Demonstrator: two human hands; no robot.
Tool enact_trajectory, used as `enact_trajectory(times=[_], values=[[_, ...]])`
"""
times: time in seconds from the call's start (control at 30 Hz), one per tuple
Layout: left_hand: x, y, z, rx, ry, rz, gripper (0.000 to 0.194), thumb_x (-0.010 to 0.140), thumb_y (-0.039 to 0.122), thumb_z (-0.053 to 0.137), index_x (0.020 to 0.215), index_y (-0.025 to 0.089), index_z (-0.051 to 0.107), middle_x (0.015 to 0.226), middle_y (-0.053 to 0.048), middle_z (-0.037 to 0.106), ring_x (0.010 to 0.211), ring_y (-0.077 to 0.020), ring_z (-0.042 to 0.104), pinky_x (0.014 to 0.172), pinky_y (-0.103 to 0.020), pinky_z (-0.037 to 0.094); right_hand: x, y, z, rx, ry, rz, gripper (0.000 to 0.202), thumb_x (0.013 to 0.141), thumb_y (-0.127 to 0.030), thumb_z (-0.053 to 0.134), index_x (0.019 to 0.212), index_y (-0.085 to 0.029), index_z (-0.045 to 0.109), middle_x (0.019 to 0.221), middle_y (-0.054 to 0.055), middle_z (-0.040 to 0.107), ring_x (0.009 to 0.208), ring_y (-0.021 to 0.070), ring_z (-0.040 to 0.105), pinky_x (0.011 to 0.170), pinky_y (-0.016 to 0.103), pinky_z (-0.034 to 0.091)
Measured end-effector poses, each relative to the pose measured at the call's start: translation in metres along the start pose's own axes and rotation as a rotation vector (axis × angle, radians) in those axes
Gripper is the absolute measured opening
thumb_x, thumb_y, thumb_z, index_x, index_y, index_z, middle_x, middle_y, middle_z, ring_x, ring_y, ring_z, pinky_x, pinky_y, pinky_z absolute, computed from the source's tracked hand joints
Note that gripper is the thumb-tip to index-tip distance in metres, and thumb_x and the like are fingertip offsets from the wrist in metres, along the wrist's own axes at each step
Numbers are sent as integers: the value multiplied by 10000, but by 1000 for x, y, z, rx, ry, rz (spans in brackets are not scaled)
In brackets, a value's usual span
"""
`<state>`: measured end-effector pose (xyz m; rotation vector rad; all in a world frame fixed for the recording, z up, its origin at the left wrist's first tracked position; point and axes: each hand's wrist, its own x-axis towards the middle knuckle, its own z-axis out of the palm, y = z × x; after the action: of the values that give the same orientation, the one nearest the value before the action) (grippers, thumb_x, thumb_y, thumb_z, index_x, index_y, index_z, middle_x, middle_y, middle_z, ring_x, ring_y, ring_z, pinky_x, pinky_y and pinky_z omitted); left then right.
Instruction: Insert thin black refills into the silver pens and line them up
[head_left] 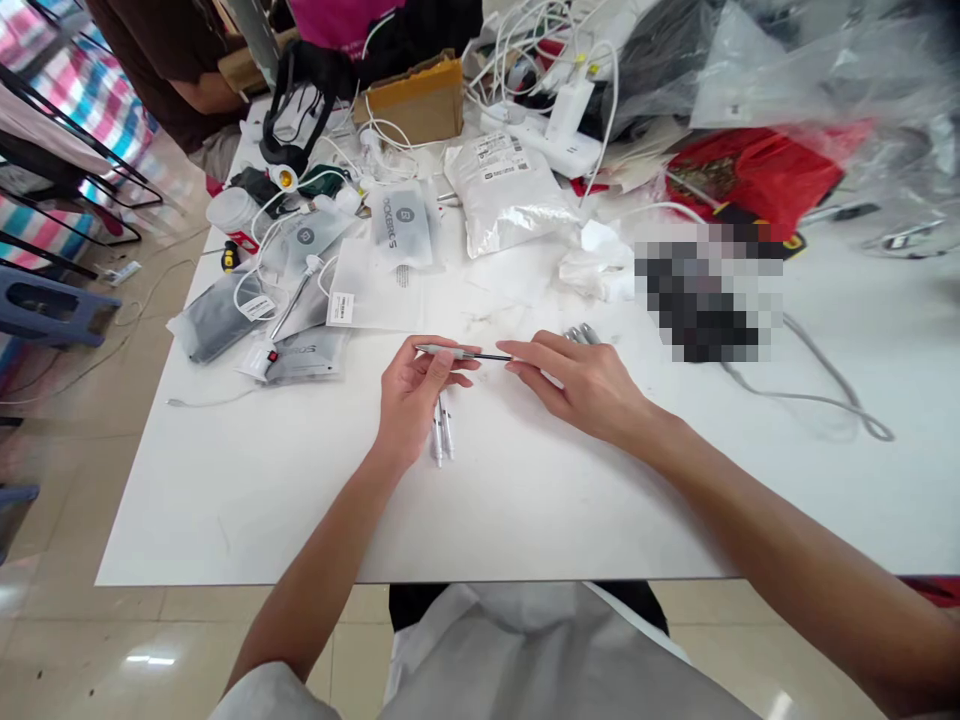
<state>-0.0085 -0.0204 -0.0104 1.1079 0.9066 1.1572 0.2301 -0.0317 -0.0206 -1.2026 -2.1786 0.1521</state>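
Inside white tabletop's front edge [540, 572], left hand [414, 390] pinches slim grey barrel [442, 351], seemingly steadying thin black rod [491, 357] right hand [581, 385] pinches.

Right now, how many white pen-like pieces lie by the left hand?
2: left piece and right piece, side by side on the table; the left hand may hide more.

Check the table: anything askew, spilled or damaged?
Just untidy: white cables lie tangled near the power strip, and crumpled white tissue looks discarded beside the white parcel. No spill or damage visible; pixelation hides one patch.
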Motion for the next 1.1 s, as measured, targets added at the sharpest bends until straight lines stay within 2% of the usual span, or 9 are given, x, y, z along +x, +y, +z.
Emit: enact_trajectory(times=[0.17, 0.37, 0.53, 0.67, 0.73, 0.83, 0.97, 1.1], values=[[5, 4, -6, -85, 112, 39, 287, 963, 438, 808, 1065, 217, 655, 1095, -76, 812, 943, -160, 778, 909, -308, 628, 1, 6, -1, -16, 84, -39, 203, 1108, -279, 543, 1184, -217, 720, 912, 23, 761, 619, 108, 566, 531, 273, 330], [5, 7, -7, -84, 122, 39, 330, 938, 472, 828, 1047, 216, 650, 1077, -69, 808, 935, -159, 778, 975, -336, 623, 2, 6, -4, -4, 97, -46, 170, 1098, -263, 556, 1156, -221, 710, 853, 10, 727, 572, 104, 518, 524, 274, 339], [2, 4, -4, -54, 74, 28, 326, 951, 486, 810, 1062, 216, 665, 1093, -78, 815, 954, -172, 786, 991, -358, 624, 1, 1, -1, 4, 54, -43, 194, 1109, -288, 536, 1194, -226, 700, 896, 26, 757, 617, 113, 597, 539, 279, 355], [-2, 3, 3, 37, -6, -13, 342, 946, 500, 809, 1072, 200, 701, 1108, -103, 824, 972, -211, 801, 984, -392, 633, -3, -4, 2, 85, -27, -3, 265, 1098, -355, 560, 1315, -215, 623, 1000, 70, 777, 745, 171, 709, 597, 285, 423], [-6, 4, 6, 99, -56, -14, 330, 951, 481, 806, 1078, 186, 728, 1106, -116, 823, 994, -233, 803, 977, -410, 638, -5, -6, 3, 137, -44, 33, 270, 1079, -356, 587, 1305, -208, 584, 1012, 78, 771, 746, 189, 712, 598, 290, 438], [-9, 5, 7, 188, -90, 5, 278, 944, 424, 821, 1063, 182, 751, 1088, -109, 815, 999, -240, 795, 965, -413, 635, -5, -6, 0, 220, -61, 37, 166, 1066, -305, 595, 1210, -220, 603, 1010, 70, 743, 702, 169, 663, 585, 294, 456], [-9, 9, 1, 391, -95, 78, 185, 951, 362, 809, 1041, 204, 777, 1062, -85, 799, 1022, -223, 755, 950, -368, 595, 2, -6, -8, 407, -2, 50, 145, 1028, -327, 683, 1152, -258, 714, 1181, 93, 700, 808, 170, 678, 595, 311, 520], [-9, 9, -3, 577, -200, 167, 208, 1009, 320, 725, 1186, 251, 810, 1089, -70, 794, 988, -201, 722, 905, -347, 561, 8, -10, -15, 672, 43, 218, 283, 953, -375, 803, 1208, -284, 721, 1108, 67, 739, 875, 194, 725, 660, 334, 599]])
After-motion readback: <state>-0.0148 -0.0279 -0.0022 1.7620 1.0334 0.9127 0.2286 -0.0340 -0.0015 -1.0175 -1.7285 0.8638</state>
